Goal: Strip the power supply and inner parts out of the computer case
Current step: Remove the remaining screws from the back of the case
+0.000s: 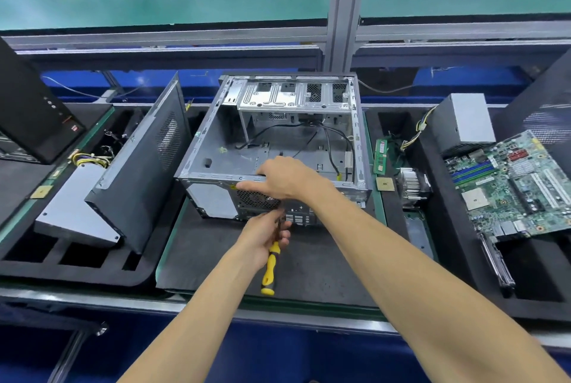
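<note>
An open grey computer case (216, 147) lies on its side on a black foam tray (324, 268), its rear panel toward me. Loose black cables (332, 141) run across its bare floor under the silver drive cage (293, 95). My right hand (284, 177) grips the top edge of the rear panel, fingers curled over the rim, index finger stretched left. Below it my left hand (264, 235) holds a yellow-and-black screwdriver (269, 271) near the shaft, its tip against the rear panel by the fan grille (256, 198). The tip itself is hidden by my fingers.
Right tray: a green motherboard (509, 184), a grey power supply (466, 118), a heatsink (412, 186), a RAM stick (380, 156) and a CPU chip (385, 184). Left tray: a black side panel (145, 163), another power supply (74, 212) and a black tower (27, 110).
</note>
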Demonstrator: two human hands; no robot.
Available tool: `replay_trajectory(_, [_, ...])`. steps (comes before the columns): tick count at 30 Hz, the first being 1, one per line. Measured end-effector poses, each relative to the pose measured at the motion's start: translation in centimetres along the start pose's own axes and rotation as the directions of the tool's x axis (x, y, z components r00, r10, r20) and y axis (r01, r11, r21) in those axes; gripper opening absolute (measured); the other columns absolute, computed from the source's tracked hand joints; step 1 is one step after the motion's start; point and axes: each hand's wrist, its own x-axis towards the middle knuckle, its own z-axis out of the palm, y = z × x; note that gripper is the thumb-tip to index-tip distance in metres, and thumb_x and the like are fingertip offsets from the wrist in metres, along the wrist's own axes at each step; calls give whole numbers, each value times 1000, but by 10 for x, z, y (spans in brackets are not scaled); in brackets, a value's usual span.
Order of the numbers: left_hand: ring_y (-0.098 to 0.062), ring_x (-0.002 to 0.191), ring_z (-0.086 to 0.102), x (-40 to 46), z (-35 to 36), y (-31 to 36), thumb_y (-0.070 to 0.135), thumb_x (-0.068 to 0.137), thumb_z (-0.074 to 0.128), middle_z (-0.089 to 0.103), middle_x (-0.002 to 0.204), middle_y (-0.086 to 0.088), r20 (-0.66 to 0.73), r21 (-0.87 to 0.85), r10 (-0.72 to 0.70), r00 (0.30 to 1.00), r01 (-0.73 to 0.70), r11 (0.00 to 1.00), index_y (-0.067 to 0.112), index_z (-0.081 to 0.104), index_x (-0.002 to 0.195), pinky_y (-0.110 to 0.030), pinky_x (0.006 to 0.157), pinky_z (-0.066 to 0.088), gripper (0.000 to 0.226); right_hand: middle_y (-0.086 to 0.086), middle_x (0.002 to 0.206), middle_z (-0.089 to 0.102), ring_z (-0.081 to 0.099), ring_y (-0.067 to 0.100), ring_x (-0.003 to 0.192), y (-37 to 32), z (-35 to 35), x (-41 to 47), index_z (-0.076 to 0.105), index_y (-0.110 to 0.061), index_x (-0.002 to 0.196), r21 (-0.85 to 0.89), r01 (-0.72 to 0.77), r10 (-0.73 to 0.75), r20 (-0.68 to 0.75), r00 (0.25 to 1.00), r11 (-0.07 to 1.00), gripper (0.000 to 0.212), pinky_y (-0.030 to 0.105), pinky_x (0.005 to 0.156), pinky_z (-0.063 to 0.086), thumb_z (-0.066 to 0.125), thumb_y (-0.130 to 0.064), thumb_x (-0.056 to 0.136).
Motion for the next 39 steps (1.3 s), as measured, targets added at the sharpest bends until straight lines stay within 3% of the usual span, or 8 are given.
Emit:
replay_trajectory(5, [-6,34,30,6,-3,1,17,99,61,45,58,2,42,-105,-109,993,113,988,12,57,89,-17,28,22,12,3,61,53,49,18,57,1,0,0,63,-5,75,4,1,-1,-6,1000,1000,79,35,59,44,37,-78,91])
replay_trajectory(10, [-5,34,21,4,-22,-3,17,101,54,36,52,5,43,41,-91,995,89,995,10,59,101,-17,29,15,9,3,66,59,56,19,65,2,0,-1,68,-8,85,19,3,-3,-10,1000,1000,79,34,60,43,37,-79,90])
replay_trajectory(13, [-6,35,21,2,-23,-2,18,98,58,38,54,4,25,117,-54,998,50,992,9,61,104,-18,31,14,12,2,63,54,50,16,60,2,1,-1,57,-12,70,20,9,-8,-20,1000,1000,73,35,59,40,38,-78,91])
replay_trajectory(16, [-5,35,20,1,-15,1,20,97,62,32,53,6,35,19,-52,998,51,999,9,61,100,-19,30,13,11,1,62,52,48,15,58,1,1,-1,50,-13,64,13,11,-11,-25,1000,1000,70,36,58,39,39,-78,91])
replay_trajectory(24, [-6,32,17,0,1,-1,11,97,61,20,48,6,-26,-224,-106,994,97,970,10,57,81,-19,30,11,17,2,61,54,49,17,57,1,-1,0,60,-8,72,1,23,-23,-19,1000,1000,74,35,56,41,38,-76,92])
replay_trajectory(32, [-6,29,16,-1,7,8,13,102,44,20,45,7,127,-332,-199,972,231,915,18,37,72,-18,27,9,31,1,59,52,47,18,54,-1,-2,-1,53,-12,67,-11,22,-22,2,1000,1000,70,34,52,38,38,-75,93])
replay_trajectory(36, [-6,34,14,-2,-8,4,14,97,50,19,51,7,62,-84,-148,987,153,985,14,45,73,-19,30,9,25,1,59,51,47,17,54,-1,-2,-2,56,-10,69,0,11,-11,-15,1000,1000,74,34,54,39,38,-77,92])
replay_trajectory(39, [-10,41,17,-5,-29,-5,15,91,59,24,53,5,-41,367,27,999,-10,930,14,51,78,-18,40,11,16,2,58,52,49,17,54,0,-2,-2,59,-8,71,12,-1,1,-6,1000,1000,76,33,56,41,38,-78,91])
